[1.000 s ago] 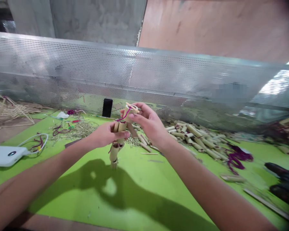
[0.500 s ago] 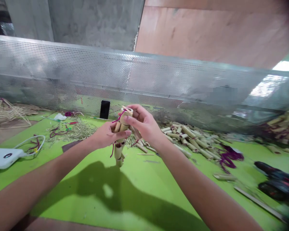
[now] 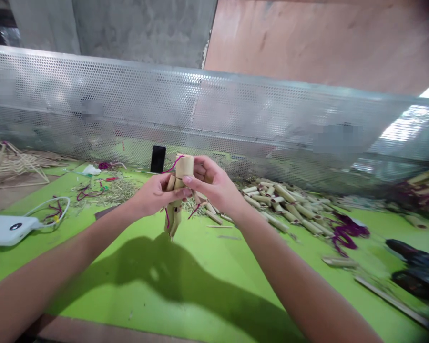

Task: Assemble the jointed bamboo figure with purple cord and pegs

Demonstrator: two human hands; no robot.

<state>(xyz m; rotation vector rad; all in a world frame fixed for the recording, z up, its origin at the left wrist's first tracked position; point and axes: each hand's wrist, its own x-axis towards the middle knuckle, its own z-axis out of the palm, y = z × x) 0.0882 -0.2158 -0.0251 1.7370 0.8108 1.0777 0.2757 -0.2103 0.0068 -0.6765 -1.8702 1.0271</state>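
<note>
Perforated metal point(image 3: 214, 107) runs behind a bright green table point(image 3: 186, 295), and above the table, between two bare hands, a jointed bamboo figure point(image 3: 174, 214) is held roughly upright. I see the left hand point(image 3: 157, 195) closed around its body, thumb across the front; the right hand point(image 3: 216, 183) pinches low on the wide top tube point(image 3: 184, 166), thumb at the base, fingers mostly hidden behind. Purple cord trails from that tube and beside the legs.

It looks light, each tube stiff but the whole loose at the joints, so the trunk seems the surest hold, with a second gentle pinch under the top. Smooth bamboo may slip a little; squeezed hard, thin walls could split.

Just beyond stands a phone point(image 3: 158, 159); farther right lie cut tubes point(image 3: 293, 205), purple yarn point(image 3: 348, 233) and a dark drill point(image 3: 420, 267).
</note>
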